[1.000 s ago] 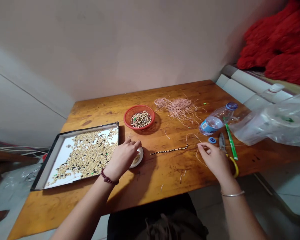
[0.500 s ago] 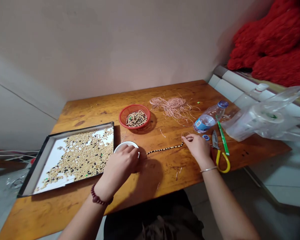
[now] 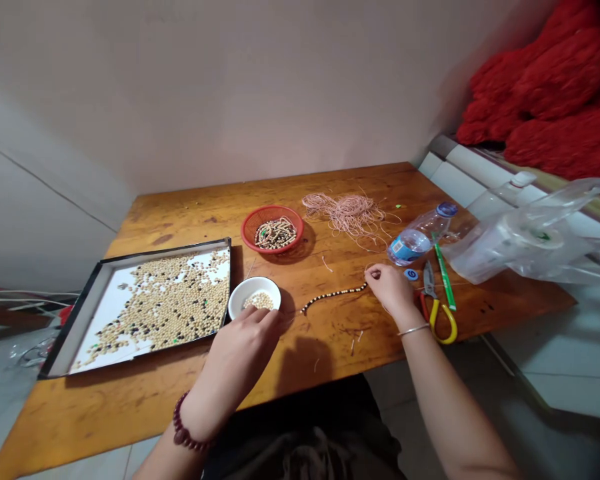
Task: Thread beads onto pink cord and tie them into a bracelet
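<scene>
My left hand (image 3: 253, 339) is closed, its fingertips hidden at the near rim of a small white bowl (image 3: 234, 299) holding pale beads. A thin thread (image 3: 291, 313) runs from those fingers to a strand of dark and pale beads (image 3: 334, 293) lying on the table. At the strand's other end, my right hand (image 3: 391, 288) pinches the pink cord with thumb and forefinger. Left of the bowl is a shallow black-edged tray (image 3: 100, 320) spread with many pale and dark beads.
A red basket (image 3: 245, 233) of beaded strands stands behind the bowl, beside tangled pink cord (image 3: 353, 212). Right of my right hand lie a water bottle (image 3: 410, 247), a blue cap (image 3: 411, 275), yellow-handled scissors (image 3: 434, 310), a green stick (image 3: 445, 277) and a plastic bag (image 3: 515, 243) on the wooden table (image 3: 190, 413).
My left hand has drawn back from over the white bowl toward me, so the beads inside now show. My right hand keeps its pinch, nearly in place. The view has shifted slightly.
</scene>
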Demonstrator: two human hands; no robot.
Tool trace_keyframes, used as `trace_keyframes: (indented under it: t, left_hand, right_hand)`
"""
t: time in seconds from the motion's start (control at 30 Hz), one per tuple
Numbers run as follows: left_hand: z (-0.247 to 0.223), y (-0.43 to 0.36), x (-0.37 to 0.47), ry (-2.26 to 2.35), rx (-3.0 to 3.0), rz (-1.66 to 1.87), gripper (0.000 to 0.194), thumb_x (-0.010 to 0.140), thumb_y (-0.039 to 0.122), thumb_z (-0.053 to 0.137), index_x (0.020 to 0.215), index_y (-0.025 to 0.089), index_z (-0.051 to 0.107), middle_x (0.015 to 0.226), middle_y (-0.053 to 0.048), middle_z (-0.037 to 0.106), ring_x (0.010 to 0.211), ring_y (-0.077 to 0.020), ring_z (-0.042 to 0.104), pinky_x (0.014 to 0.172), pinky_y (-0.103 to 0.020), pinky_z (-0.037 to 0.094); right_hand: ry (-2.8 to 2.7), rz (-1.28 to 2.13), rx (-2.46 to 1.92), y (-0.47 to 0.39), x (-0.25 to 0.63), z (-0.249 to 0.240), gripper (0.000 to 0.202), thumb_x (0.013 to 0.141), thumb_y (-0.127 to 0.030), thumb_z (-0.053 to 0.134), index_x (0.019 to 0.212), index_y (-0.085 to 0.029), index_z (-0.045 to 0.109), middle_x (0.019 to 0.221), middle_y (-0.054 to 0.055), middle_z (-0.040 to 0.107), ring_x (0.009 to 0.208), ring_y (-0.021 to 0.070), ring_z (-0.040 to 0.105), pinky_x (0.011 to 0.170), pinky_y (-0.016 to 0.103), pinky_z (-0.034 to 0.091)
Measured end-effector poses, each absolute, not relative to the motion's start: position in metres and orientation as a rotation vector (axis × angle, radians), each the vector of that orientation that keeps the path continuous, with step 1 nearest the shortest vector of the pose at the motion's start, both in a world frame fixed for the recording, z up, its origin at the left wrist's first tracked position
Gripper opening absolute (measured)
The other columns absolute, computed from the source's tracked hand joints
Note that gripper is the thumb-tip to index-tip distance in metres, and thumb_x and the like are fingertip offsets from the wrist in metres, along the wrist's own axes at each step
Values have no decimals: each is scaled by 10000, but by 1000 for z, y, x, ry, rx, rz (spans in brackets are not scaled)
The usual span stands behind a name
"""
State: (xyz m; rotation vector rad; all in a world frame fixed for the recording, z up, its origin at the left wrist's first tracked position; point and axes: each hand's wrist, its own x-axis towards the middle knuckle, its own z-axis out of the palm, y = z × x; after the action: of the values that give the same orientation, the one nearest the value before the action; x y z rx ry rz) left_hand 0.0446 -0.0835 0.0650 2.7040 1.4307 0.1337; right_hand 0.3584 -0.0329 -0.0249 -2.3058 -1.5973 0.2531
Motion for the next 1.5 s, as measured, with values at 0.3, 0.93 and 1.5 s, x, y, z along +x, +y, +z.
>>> trace_keyframes:
  t: [0.3, 0.93, 1.5]
  left_hand:
    - [40, -119, 2, 1504, 2549, 240, 230, 952, 308, 418, 1005, 225, 626, 990, -52, 670, 891, -192, 597, 709, -297, 454]
    - [0, -142, -11, 1717, 2503, 32, 198, 930, 238, 441, 958, 244, 637, 882, -48, 633, 866, -203, 552, 628, -273, 404]
    - [-7, -131, -10, 1653, 2568, 176, 243, 949, 312, 399, 942, 235, 630, 907, -58, 642, 868, -219, 564, 694, -312, 414]
  right_hand:
    - [-1447, 254, -2152, -55, 358, -19, 384, 865, -468, 439, 784, -186, 686, 753, 95, 710, 660, 208, 620, 555, 267, 357]
    - [-2033, 572, -1449, -96, 240, 21, 203, 918, -283, 431, 881, -235, 625, 819, 15, 688, 660, 146, 617, 653, 251, 441]
    - [-1405, -2, -2774, -142, 414, -15, 416, 727, -500, 566, 960, -155, 556, 869, 151, 671, 812, 307, 641, 590, 338, 416]
